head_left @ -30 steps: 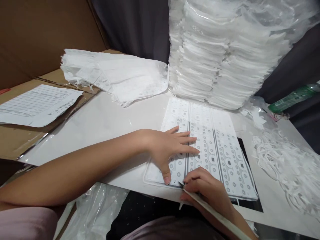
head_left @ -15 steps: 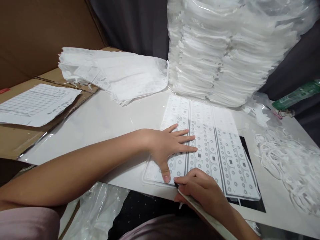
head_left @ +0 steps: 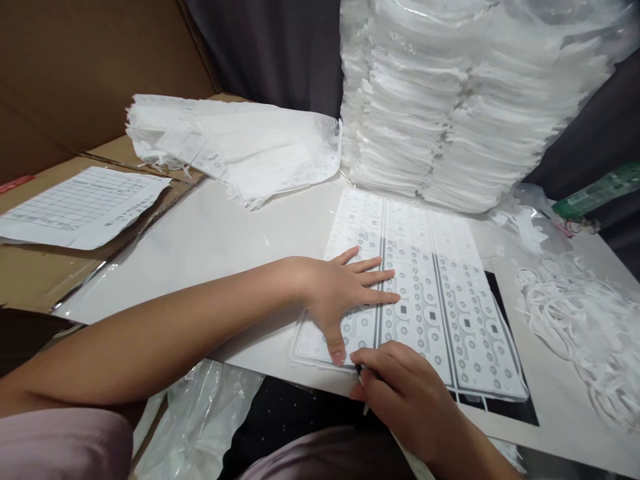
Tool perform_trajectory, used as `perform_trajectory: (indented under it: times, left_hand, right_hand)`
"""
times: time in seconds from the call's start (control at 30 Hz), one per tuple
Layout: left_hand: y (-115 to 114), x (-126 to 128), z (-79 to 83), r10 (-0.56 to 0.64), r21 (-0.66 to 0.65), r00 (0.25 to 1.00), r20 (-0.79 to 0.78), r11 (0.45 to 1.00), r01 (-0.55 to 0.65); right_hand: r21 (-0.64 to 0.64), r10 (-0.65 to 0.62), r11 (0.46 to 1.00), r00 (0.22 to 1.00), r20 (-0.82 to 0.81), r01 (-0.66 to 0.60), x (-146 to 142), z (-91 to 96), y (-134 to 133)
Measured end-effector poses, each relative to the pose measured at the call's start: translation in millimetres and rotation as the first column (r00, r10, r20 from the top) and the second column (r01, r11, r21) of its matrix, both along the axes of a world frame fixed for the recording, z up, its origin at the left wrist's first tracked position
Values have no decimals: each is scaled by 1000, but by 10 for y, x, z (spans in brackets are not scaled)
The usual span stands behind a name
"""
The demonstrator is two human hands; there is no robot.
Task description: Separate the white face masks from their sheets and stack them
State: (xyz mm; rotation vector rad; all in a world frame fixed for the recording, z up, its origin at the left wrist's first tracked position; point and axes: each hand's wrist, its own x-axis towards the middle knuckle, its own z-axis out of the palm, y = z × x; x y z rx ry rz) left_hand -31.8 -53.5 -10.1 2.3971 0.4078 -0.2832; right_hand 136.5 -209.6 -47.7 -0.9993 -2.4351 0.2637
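My left hand (head_left: 340,293) lies flat with spread fingers on a stack of white printed sheets (head_left: 465,353) marked with grey rings, dark bars and small dark squares. Close to its thumb, at the stack's front edge, my right hand (head_left: 405,387) is closed in a pinch. A narrow pale strip (head_left: 411,461) shows beneath that hand, and a small dark bit sits at its fingertips; the fingers hide most of what is held. Under the stack's right side a black mat (head_left: 520,400) sticks out.
A tall plastic-wrapped pile of white sheets (head_left: 400,120) stands behind. Loose white sheets (head_left: 260,140) lie at back left, near a printed form (head_left: 90,210) on cardboard (head_left: 30,283). Stringy white scraps (head_left: 585,333) heap up at right, below a green bottle-like object (head_left: 597,190).
The whole view has shifted slightly. The pale strip under my right hand shows less and hangs closer to the hand. My left hand stays in place on the sheets.
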Motion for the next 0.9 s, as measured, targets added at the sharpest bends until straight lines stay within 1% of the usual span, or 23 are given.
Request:
perform_trajectory:
  times: [0.07,0.13,0.23,0.3,0.4,0.5,0.57,0.6,0.67,0.7,0.77,0.83,0.9]
  left_hand:
    - [-11,5,6,10,-2,1000,-13,1000,-10]
    - [-20,10,8,-5,15,1000,-30,1000,5]
    - [-25,15,5,-48,48,997,-64,998,51]
    - [-19,16,3,-73,59,994,-77,995,78]
    - [-3,12,8,-94,58,992,-89,993,99]
    - [6,7,13,-94,46,992,-89,994,98]
    - [6,5,7,-93,43,991,-95,994,97]
    - [5,6,1,-93,43,991,-98,994,98]
    - [8,8,-12,-95,40,991,-97,994,99]
    - [14,11,-13,-94,38,992,-87,994,98]
    - [30,19,10,-85,31,995,-51,996,87]
    - [41,23,77,-67,25,998,-22,997,67]
    - [21,12,176,-58,43,998,2,997,58]
  right_hand:
    - [-52,-35,998,999,-38,33,-2,-18,-17]
    - [-125,-92,989,993,-76,82,-5,-36,-29]
    - [-232,-173,962,978,-113,144,-3,-54,-34]
    - [-300,-211,941,966,-151,159,7,-52,-29]
    - [-417,-259,895,944,-206,155,29,-14,-5]
    - [-553,-294,824,925,-239,119,39,54,35]
    - [-609,-287,789,924,-253,78,32,95,60]
    - [-617,-278,784,926,-255,66,25,111,71]
    - [-590,-248,806,935,-253,54,10,127,82]
    - [-554,-231,831,939,-256,54,5,129,82]
    - [-443,-192,895,943,-272,55,6,123,72]
    - [-321,-161,945,939,-303,59,28,110,47]
    - [-251,-185,963,923,-337,101,69,95,10]
